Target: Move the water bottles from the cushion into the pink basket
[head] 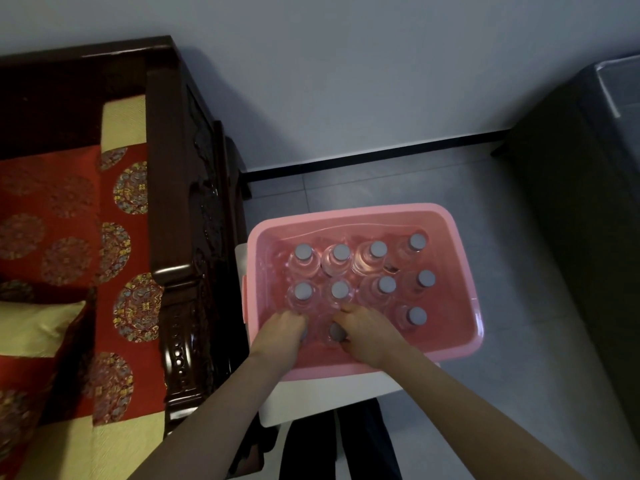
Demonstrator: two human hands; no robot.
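Here, both hands are lowered into the pink basket, which is carried on a white stool set on the tiled floor. The left hand is seen knuckles-up, its fingers curled down round a corner bottle, of which only a sliver of grey cap is shown at the fingertips. The right hand is curled in the same way round a front bottle, whose grey cap is exposed just to the left of its fingers. The two hands are placed close together, with that cap between them.

Beyond the hands, toward the wall, the other water bottles are stood upright in two rows of four, caps up and packed side by side (the clear bodies are hard to tell apart against the pink). A lone bottle is stood just to the right of the right hand, near the basket's side wall.

To the left of the left hand, outside the basket, the dark carved sofa arm is seen. Further left lies the red cushion, which is patterned with round medallions. Dark trouser legs are shown below the forearms.
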